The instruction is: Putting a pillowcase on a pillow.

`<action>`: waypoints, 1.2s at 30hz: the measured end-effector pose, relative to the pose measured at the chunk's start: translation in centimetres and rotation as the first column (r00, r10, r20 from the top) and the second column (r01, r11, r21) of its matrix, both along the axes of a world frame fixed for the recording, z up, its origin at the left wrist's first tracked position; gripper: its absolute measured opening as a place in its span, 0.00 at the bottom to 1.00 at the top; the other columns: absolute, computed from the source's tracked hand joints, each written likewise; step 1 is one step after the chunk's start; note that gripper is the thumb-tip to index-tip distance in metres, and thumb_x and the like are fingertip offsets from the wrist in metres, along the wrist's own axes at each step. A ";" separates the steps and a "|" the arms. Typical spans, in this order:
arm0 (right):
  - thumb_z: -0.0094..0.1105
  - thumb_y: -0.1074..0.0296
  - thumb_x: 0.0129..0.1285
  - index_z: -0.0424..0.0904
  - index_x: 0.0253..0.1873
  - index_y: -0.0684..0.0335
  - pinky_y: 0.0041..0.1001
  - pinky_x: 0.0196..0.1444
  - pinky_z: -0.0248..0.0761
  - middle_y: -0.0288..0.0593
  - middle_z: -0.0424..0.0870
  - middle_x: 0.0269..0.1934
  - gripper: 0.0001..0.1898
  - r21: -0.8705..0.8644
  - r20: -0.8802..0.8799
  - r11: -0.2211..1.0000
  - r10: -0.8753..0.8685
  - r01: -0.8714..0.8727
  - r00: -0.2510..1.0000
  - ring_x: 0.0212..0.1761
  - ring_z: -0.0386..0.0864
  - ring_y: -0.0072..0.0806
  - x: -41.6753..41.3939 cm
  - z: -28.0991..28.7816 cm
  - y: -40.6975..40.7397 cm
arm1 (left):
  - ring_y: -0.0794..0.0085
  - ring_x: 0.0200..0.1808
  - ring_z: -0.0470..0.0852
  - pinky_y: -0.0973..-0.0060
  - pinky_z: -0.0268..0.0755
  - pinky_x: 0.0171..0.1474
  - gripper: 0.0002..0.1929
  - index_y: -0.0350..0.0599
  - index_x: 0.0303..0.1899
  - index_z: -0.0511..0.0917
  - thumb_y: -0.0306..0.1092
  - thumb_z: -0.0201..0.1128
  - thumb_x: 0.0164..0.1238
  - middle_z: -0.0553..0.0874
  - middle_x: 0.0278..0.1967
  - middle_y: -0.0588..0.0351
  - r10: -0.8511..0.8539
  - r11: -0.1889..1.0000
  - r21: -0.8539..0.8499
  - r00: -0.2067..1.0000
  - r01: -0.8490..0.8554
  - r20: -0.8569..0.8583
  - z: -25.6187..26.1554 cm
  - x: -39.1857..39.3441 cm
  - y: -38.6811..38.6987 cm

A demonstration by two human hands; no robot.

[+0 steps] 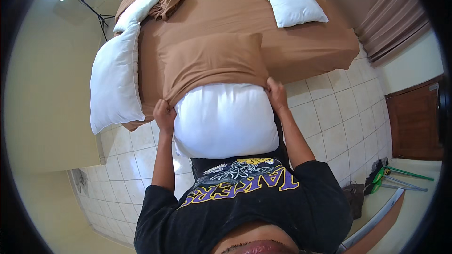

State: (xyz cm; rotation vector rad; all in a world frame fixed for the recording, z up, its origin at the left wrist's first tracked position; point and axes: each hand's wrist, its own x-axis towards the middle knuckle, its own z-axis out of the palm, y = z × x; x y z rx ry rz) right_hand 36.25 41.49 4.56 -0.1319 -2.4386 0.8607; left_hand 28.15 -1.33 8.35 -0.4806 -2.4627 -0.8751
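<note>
A white pillow (226, 123) lies before me, partly inside a brown pillowcase (215, 58). Its near half is uncovered and rests against the front of my body, while the covered half lies over the bed's edge. My left hand (165, 116) grips the left corner of the pillowcase opening, and my right hand (276, 93) grips the right corner. Between my hands the hem runs in a curve across the top of the pillow. The far end of the pillow is hidden inside the cloth.
On the brown-sheeted bed (226, 0) are a large white pillow (114, 81), another white pillow (136, 12), a crumpled brown cloth (170, 5) and a small white cushion (296, 6). A lamp tripod (100, 17) stands left; brooms (379, 180) and a wooden door (415, 120) are right.
</note>
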 end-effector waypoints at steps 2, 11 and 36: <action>0.67 0.78 0.54 0.65 0.34 0.63 0.42 0.36 0.69 0.52 0.73 0.24 0.14 0.011 0.021 1.000 0.002 -0.003 1.000 0.29 0.75 0.56 -0.4 0.5 0.7 | 0.49 0.25 0.72 0.60 0.63 0.29 0.09 0.36 0.26 0.64 0.14 0.57 0.46 0.71 0.24 0.45 0.099 0.995 0.037 0.992 -0.097 -0.084 0.4 0.1 -0.2; 0.67 0.76 0.56 0.66 0.36 0.62 0.46 0.36 0.69 0.51 0.75 0.24 0.14 0.018 0.035 0.999 -0.030 0.030 0.999 0.32 0.77 0.57 0.1 0.9 -0.4 | 0.52 0.22 0.66 0.63 0.61 0.28 0.12 0.35 0.24 0.61 0.15 0.58 0.51 0.66 0.21 0.44 -0.009 0.997 0.083 0.998 0.004 0.063 -0.2 2.9 -0.6; 0.60 0.35 0.67 0.69 0.70 0.75 0.31 0.68 0.67 0.55 0.79 0.63 0.44 -0.864 0.308 0.470 0.212 0.180 0.927 0.64 0.77 0.37 1.8 4.4 -0.7 | 0.67 0.67 0.75 0.75 0.65 0.68 0.32 0.41 0.77 0.60 0.50 0.52 0.83 0.74 0.70 0.49 -0.362 0.728 0.651 0.688 -0.212 0.629 0.7 -3.1 5.8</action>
